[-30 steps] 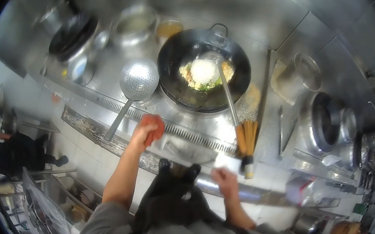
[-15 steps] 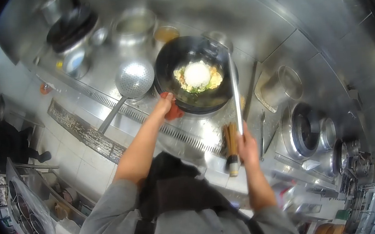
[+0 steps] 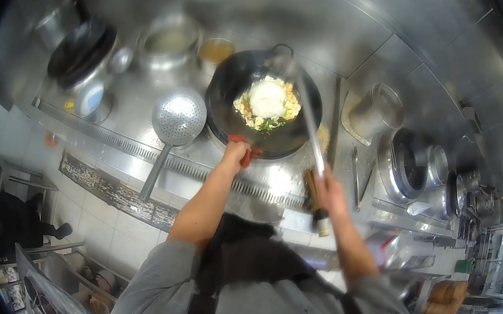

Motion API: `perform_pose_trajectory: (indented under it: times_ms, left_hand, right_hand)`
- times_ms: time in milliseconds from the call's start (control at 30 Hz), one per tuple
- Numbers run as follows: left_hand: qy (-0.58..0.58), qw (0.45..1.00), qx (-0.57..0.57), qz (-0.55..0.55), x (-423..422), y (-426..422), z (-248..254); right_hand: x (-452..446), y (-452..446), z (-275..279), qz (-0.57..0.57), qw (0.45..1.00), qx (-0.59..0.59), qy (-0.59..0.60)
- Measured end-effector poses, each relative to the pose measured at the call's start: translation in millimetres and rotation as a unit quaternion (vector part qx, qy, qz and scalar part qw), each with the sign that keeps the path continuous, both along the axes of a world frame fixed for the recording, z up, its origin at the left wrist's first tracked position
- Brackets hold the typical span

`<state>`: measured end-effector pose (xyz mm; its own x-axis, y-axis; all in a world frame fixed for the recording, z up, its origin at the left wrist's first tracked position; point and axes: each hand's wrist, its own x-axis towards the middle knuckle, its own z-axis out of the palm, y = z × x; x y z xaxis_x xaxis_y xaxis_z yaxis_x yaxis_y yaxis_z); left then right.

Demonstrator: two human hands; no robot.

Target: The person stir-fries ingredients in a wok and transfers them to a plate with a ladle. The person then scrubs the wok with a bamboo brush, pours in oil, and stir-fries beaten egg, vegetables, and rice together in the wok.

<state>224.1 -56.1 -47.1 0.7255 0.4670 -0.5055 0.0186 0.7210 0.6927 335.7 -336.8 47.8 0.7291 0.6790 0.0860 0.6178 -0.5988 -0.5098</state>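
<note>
A black wok sits on the steel stove with a mound of white rice inside. Scrambled egg pieces and chopped greens surround the rice. My left hand is closed on a red cloth at the wok's near left rim. My right hand grips the long handle of a metal ladle, which reaches over the wok's right side. Motion smears the ladle's head near the far inner wall, so its shape is unclear. A bundled bamboo brush stands by my right hand.
Left of the wok lies a perforated strainer. Behind it stand a metal pot and a bowl of yellowish liquid. A wire basket and stacked pans are on the right. A person in dark clothing is at far left.
The rice mound has gone from a smooth dome to a looser, wider heap. The ladle's upper end has shifted left within the wok. The view has turned slightly; my left hand stays at the rim.
</note>
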Motion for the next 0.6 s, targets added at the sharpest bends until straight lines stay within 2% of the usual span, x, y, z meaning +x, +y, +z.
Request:
perform_pose_trajectory:
  times_ms: [33, 100, 233, 300, 367, 433, 467, 533, 600]
  left_hand:
    - [0.008, 1.000, 0.002, -0.005, -2.0, -3.4, -1.3]
    - [0.004, 1.000, -0.007, -0.004, -4.3, -10.9, -2.8]
    - [0.002, 1.000, 0.000, -0.008, 0.6, -0.9, -5.8]
    - [0.001, 1.000, 0.001, -0.010, 0.2, -0.6, -2.3]
    - [0.002, 0.999, -0.050, 0.019, -1.4, -0.9, 7.4]
    - [0.000, 1.000, -0.030, 0.009, 1.5, 1.0, -7.0]
    - [0.001, 1.000, -0.006, -0.003, 1.1, 1.2, -8.1]
    - [0.004, 1.000, -0.005, -0.015, 1.9, 7.1, -1.3]
    - [0.018, 0.999, -0.013, -0.036, -4.4, 2.2, 2.5]
  right_hand:
    - [5.4, 8.5, -17.4, -0.002, 1.000, -0.003, 0.003]
    - [13.6, 35.0, -32.8, 0.037, 0.993, -0.112, 0.015]
    - [0.6, 28.5, 21.4, 0.057, 0.997, -0.056, 0.021]
    - [-34.6, 15.9, 67.2, -0.023, 0.993, -0.090, 0.074]
    - [-43.4, -11.5, 34.1, -0.013, 0.994, -0.076, 0.080]
    - [-37.9, -19.3, 11.5, -0.007, 0.994, -0.057, 0.089]
    - [-32.2, -18.4, 6.9, -0.005, 0.992, -0.091, 0.082]
    - [-27.8, -2.5, 23.2, -0.015, 0.988, -0.130, 0.081]
    - [-38.9, 5.9, 44.9, -0.035, 0.992, -0.097, 0.078]
